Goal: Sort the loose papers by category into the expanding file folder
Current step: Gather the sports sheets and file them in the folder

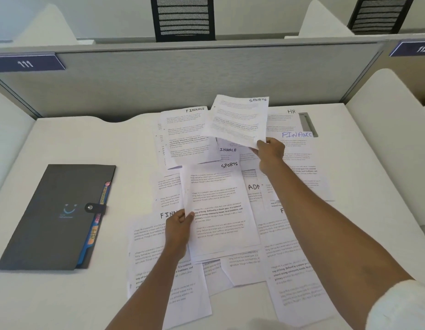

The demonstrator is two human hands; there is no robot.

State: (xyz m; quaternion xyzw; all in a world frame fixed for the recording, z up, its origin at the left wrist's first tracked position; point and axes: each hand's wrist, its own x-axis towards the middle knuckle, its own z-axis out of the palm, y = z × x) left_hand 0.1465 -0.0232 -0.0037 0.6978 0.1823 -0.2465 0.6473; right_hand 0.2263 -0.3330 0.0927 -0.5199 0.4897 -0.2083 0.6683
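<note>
Loose papers lie overlapping across the middle and right of the white desk, each with a handwritten heading. Several headings are cut short. One near the left hand reads only "FIN", one in the middle reads "INANCE", and "ADM" breaks off where the right forearm crosses it. The printed body text is mostly too small to read.

The left hand pinches the left edge of a sheet headed SPORTS. Its thumb lies on top and its fingers are hidden underneath. The right hand, farther off, grips the near corner of a second SPORTS sheet, which is lifted clear of the pile and tilted. The back of the hand covers most of its fingers.

The expanding file folder lies flat at the left, well apart from the papers, with its dark cover closed by a snap strap. Coloured index tabs show along its right edge. One reads "HR" and the others cannot be read.

A grey partition stands at the far edge, carrying a plate marked 111. Beyond it the tops of two mesh chair backs show, cut off by the frame.
</note>
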